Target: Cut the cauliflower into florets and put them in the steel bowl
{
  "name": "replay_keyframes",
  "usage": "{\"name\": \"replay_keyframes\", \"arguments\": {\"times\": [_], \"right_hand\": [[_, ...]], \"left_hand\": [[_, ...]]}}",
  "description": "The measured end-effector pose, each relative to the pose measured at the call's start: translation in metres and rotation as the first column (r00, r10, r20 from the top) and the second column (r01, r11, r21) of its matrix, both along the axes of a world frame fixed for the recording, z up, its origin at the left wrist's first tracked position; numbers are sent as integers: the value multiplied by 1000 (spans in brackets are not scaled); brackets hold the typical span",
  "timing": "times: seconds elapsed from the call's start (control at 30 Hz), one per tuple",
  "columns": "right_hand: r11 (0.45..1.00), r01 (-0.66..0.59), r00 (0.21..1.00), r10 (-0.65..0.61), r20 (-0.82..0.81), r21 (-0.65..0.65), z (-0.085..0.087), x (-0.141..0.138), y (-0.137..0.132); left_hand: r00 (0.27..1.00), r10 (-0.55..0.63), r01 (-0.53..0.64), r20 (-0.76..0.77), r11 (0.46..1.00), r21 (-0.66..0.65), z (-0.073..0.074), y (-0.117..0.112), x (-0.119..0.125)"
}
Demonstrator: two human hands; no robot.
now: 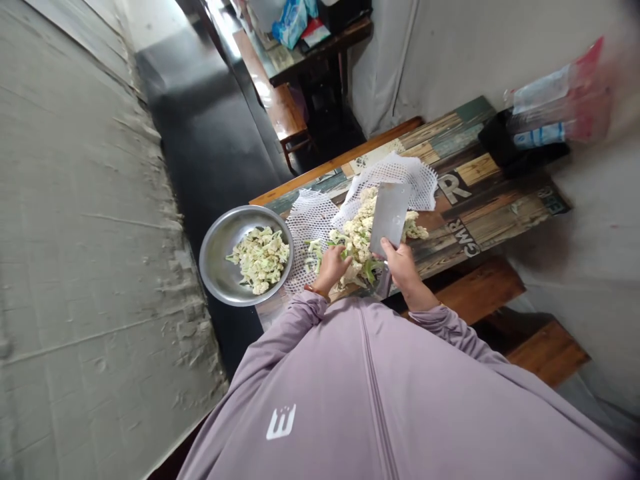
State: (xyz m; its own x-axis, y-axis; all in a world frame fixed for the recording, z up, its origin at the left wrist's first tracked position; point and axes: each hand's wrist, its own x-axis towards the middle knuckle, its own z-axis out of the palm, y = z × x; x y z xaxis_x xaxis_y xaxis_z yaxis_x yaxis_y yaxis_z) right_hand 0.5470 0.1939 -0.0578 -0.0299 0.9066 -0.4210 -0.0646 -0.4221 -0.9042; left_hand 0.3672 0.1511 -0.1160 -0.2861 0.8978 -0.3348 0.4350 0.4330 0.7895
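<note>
Head cam: right hand (404,267) clutching the cleaver (390,215), left hand (332,268) curled at the cauliflower (358,233), can't tell if pinching; I'd tuck it blade-clear.

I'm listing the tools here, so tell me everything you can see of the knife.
The knife has a broad, flat, nearly rectangular blade that looks like grey metal, marked by small pale specks. The right hand grips its near end, hiding most or all of the handle. The blade points forward, tipped slightly rightward, one broad face showing, and covers part of the cauliflower from view; whether they touch is unclear.
</note>
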Motion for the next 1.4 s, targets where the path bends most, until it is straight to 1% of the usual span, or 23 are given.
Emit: {"name": "replay_keyframes", "arguments": {"times": [0.07, 0.13, 0.27, 0.37, 0.4, 0.43, 0.47, 0.5, 0.57, 0.67, 0.73, 0.8, 0.87, 0.93, 1.03, 1.1, 1.13, 1.2, 1.23, 1.3, 1.33, 1.37, 1.4], "right_hand": [[1000, -17, 1000, 17, -9, 7, 3, 3, 1], [999, -30, 999, 31, -17, 13, 6, 6, 0], [999, -39, 998, 39, -40, -2, 11, 10, -1], [998, -58, 996, 56, -67, -25, 11, 11, -1], [997, -65, 995, 63, -72, -30, 11, 12, -1], [997, -73, 995, 71, -76, -34, 10, 11, 0], [996, -84, 994, 81, -80, -35, 10, 11, 1], [994, -100, 992, 97, -83, -34, 9, 10, 2], [988, -153, 985, 151, -87, -18, 10, 8, 3], [956, -288, 953, 291, -80, 53, 15, 1, 5], [916, -388, 914, 397, -85, 106, 19, -6, 4], [871, -473, 863, 488, -128, 131, 23, -16, 2], [831, -542, 808, 556, -195, 122, 27, -26, 0], [792, -603, 756, 606, -248, 96, 31, -36, -1], [726, -682, 680, 673, -290, 88, 39, -46, 1], [692, -708, 641, 713, -285, 140, 44, -50, 4], [681, -710, 634, 729, -258, 178, 47, -50, 5], [659, -708, 641, 750, -161, 254, 53, -50, 4], [652, -711, 650, 752, -107, 265, 54, -50, 4], [626, -747, 632, 773, -54, 223, 55, -50, 2], [608, -772, 607, 792, -66, 185, 54, -51, 2], [603, -780, 598, 797, -86, 165, 53, -51, 2], [588, -790, 583, 808, -85, 174, 52, -51, 2]], "left_hand": [[991, -76, 73, -109, 997, -33, 1, 5, 8], [986, -82, 76, -143, 996, -48, 0, 7, 13], [998, 51, -53, -35, 997, -53, -2, 7, 10], [994, 108, -106, 17, 993, -59, 2, -3, -2], [990, 125, -121, 69, 991, -56, 5, -9, -7], [975, 150, -144, 161, 988, -53, 9, -16, -12], [943, 182, -175, 280, 983, -50, 15, -23, -18], [888, 214, -215, 406, 976, -45, 21, -31, -23], [750, 258, -301, 609, 953, -33, 36, -45, -34], [616, 267, -389, 741, 921, -9, 63, -61, -45], [543, 236, -403, 806, 915, 4, 81, -69, -48], [514, 198, -391, 835, 920, 22, 96, -75, -48], [505, 177, -375, 845, 926, 31, 108, -79, -45], [508, 173, -340, 844, 940, 12, 115, -80, -42], [536, 183, -275, 824, 961, -34, 117, -79, -40], [566, 186, -259, 803, 965, -41, 116, -79, -40], [580, 185, -256, 794, 966, -38, 116, -79, -41], [619, 175, -240, 765, 970, -28, 117, -81, -43], [636, 176, -238, 751, 971, -26, 118, -83, -44], [703, 162, -195, 692, 980, -31, 120, -86, -48], [730, 158, -185, 665, 982, -30, 120, -87, -51], [754, 147, -173, 641, 985, -23, 120, -88, -53], [786, 124, -149, 605, 989, -8, 120, -88, -56]]}}
